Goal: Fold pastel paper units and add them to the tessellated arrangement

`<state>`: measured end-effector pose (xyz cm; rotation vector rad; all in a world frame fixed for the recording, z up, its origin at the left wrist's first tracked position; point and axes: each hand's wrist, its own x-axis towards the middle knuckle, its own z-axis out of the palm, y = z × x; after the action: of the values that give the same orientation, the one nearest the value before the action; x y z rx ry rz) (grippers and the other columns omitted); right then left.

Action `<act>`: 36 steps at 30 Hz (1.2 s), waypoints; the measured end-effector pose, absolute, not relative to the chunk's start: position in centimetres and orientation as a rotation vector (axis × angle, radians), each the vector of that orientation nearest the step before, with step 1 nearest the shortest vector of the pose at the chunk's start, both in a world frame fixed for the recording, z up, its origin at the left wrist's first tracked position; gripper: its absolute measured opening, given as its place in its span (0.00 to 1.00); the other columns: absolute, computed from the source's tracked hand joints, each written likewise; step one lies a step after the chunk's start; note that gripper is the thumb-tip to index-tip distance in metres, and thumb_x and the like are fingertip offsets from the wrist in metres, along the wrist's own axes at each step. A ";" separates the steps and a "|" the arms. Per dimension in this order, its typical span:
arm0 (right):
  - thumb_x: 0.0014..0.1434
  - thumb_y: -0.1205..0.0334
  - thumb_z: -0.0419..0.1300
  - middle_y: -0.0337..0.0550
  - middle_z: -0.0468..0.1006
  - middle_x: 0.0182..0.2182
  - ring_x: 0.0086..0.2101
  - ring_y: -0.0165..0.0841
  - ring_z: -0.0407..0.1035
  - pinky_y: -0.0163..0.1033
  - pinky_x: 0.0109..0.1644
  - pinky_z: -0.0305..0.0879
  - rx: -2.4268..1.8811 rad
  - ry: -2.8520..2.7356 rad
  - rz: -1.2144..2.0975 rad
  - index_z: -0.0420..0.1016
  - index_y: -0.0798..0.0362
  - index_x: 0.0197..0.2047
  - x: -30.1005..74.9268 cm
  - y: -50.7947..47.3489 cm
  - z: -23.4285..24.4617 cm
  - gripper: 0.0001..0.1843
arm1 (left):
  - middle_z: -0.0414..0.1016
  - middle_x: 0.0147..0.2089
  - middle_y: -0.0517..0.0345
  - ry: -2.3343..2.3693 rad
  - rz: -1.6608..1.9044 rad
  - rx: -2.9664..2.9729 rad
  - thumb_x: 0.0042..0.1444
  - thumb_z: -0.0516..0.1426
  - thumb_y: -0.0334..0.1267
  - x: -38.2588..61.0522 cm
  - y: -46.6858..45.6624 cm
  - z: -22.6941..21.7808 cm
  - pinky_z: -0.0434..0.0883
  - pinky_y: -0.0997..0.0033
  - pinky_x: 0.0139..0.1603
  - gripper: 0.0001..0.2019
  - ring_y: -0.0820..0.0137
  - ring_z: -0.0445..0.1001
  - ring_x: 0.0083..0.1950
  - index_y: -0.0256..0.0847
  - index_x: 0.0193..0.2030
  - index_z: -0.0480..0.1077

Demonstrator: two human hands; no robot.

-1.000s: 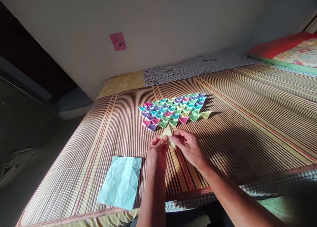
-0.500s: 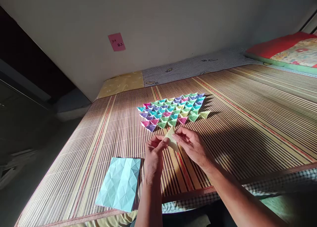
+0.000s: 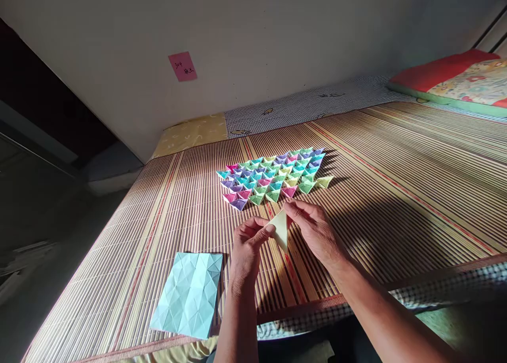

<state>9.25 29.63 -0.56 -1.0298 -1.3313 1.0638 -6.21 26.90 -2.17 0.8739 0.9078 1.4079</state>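
A small pale yellow folded paper, roughly triangular with one point downward, is held in the air over the mat. My left hand pinches its left corner between thumb and fingers. At its upper right corner, my right hand grips it with closed fingertips. Just beyond my hands, several small folded paper boats in purple, green, blue, pink and yellow sit in close rows. To the left of my left forearm lies a flat light-blue creased paper sheet.
A striped bamboo mat covers the bed. Behind it is a wall with a pink note on it. A red and floral cushion lies at the far right. The bed's left edge drops to a dark floor.
My right hand has shifted up the paper to its top corner. The paper has turned, and its lower point now hangs more plainly in view. The whole view has moved slightly.
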 end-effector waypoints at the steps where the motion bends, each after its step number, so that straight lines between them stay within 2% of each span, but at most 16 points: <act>1: 0.64 0.46 0.61 0.36 0.72 0.23 0.26 0.31 0.67 0.35 0.32 0.64 -1.022 -1.362 1.063 0.74 0.51 0.28 9.2 29.6 -0.5 0.20 | 0.75 0.26 0.59 0.912 1.431 0.857 0.48 0.71 0.39 -6.2 26.9 -2.2 0.64 0.72 0.38 0.09 0.74 0.68 0.30 0.38 0.27 0.80; 4: 0.63 0.46 0.63 0.37 0.73 0.23 0.26 0.32 0.68 0.36 0.31 0.64 -0.990 -1.507 1.046 0.73 0.51 0.29 9.0 29.5 -0.3 0.18 | 0.74 0.25 0.59 0.901 1.482 0.789 0.46 0.72 0.40 -6.2 27.1 -2.2 0.64 0.72 0.37 0.10 0.74 0.67 0.29 0.37 0.26 0.79; 6: 0.63 0.51 0.64 0.36 0.73 0.23 0.25 0.31 0.67 0.35 0.29 0.63 -0.982 -1.593 0.964 0.71 0.51 0.29 8.8 29.3 -0.3 0.16 | 0.74 0.26 0.59 0.894 1.501 0.734 0.44 0.73 0.41 -6.2 27.4 -2.4 0.65 0.73 0.36 0.12 0.75 0.68 0.29 0.37 0.27 0.79; 8: 0.65 0.57 0.62 0.36 0.73 0.24 0.25 0.31 0.68 0.36 0.31 0.62 -0.993 -1.659 0.770 0.70 0.50 0.30 8.5 29.1 -0.4 0.13 | 0.75 0.27 0.59 0.918 1.521 0.681 0.42 0.74 0.42 -6.0 27.5 -2.6 0.64 0.74 0.33 0.14 0.76 0.68 0.28 0.37 0.29 0.79; 11: 0.68 0.64 0.59 0.39 0.75 0.27 0.30 0.35 0.70 0.40 0.38 0.64 -1.031 -1.737 0.312 0.70 0.50 0.31 8.3 29.0 -0.9 0.11 | 0.79 0.33 0.56 1.022 1.542 0.625 0.43 0.74 0.45 -5.5 27.5 -2.6 0.64 0.76 0.30 0.17 0.76 0.72 0.28 0.37 0.33 0.78; 14: 0.70 0.68 0.56 0.42 0.76 0.29 0.33 0.37 0.70 0.43 0.43 0.62 -1.050 -1.859 -0.012 0.69 0.50 0.30 8.2 29.0 -1.2 0.14 | 0.81 0.38 0.54 0.981 1.530 0.626 0.49 0.71 0.43 -4.9 26.8 -1.8 0.71 0.72 0.39 0.17 0.70 0.79 0.35 0.39 0.43 0.77; 16: 0.70 0.69 0.56 0.43 0.76 0.31 0.35 0.38 0.70 0.44 0.43 0.61 -1.054 -1.936 -0.081 0.71 0.50 0.31 8.2 28.9 -1.1 0.14 | 0.80 0.36 0.58 0.849 1.486 0.637 0.51 0.70 0.37 -4.7 26.4 -1.2 0.73 0.70 0.45 0.23 0.71 0.79 0.38 0.43 0.54 0.76; 18: 0.69 0.69 0.58 0.45 0.77 0.34 0.37 0.40 0.71 0.45 0.44 0.62 -1.053 -1.982 -0.088 0.73 0.51 0.33 8.0 28.7 -1.0 0.11 | 0.77 0.33 0.62 0.745 1.436 0.622 0.51 0.70 0.34 -4.7 26.2 -0.9 0.73 0.70 0.47 0.28 0.73 0.77 0.36 0.44 0.60 0.74; 20: 0.67 0.71 0.60 0.46 0.78 0.38 0.40 0.41 0.72 0.46 0.46 0.63 -1.037 -2.032 -0.056 0.75 0.51 0.37 7.9 28.6 -0.9 0.07 | 0.76 0.31 0.62 0.712 1.428 0.590 0.51 0.70 0.34 -5.0 26.3 -1.0 0.72 0.72 0.46 0.27 0.74 0.76 0.35 0.42 0.59 0.75; 23: 0.65 0.74 0.61 0.46 0.78 0.40 0.42 0.42 0.72 0.48 0.49 0.65 -0.987 -2.091 0.006 0.75 0.52 0.41 7.6 28.5 -1.0 0.07 | 0.76 0.31 0.62 0.727 1.466 0.568 0.51 0.71 0.36 -5.5 26.6 -1.4 0.72 0.73 0.44 0.26 0.74 0.76 0.35 0.41 0.58 0.77; 28: 0.69 0.71 0.59 0.46 0.79 0.40 0.41 0.39 0.73 0.46 0.48 0.69 -0.890 -2.018 0.087 0.75 0.51 0.42 7.5 28.7 -1.6 0.06 | 0.74 0.28 0.65 0.727 1.537 0.532 0.48 0.71 0.33 -5.9 26.9 -1.9 0.72 0.76 0.41 0.27 0.76 0.74 0.32 0.44 0.57 0.77; 33: 0.70 0.71 0.57 0.44 0.78 0.38 0.41 0.38 0.74 0.45 0.48 0.71 -0.854 -1.950 0.081 0.73 0.50 0.42 7.4 28.8 -1.8 0.07 | 0.82 0.38 0.54 0.746 1.512 0.546 0.46 0.73 0.38 -5.6 27.3 -2.1 0.74 0.68 0.45 0.20 0.68 0.80 0.39 0.39 0.46 0.79; 36: 0.68 0.72 0.58 0.46 0.78 0.41 0.43 0.40 0.75 0.45 0.49 0.72 -0.878 -1.860 0.126 0.73 0.49 0.45 7.5 28.9 -1.6 0.08 | 0.83 0.38 0.53 0.752 1.515 0.521 0.43 0.74 0.39 -5.3 27.4 -2.2 0.76 0.66 0.45 0.19 0.69 0.80 0.36 0.37 0.42 0.79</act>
<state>7.51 28.88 -1.58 -0.8781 -1.8596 0.1262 -5.33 27.42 -2.21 0.5210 0.7522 1.5148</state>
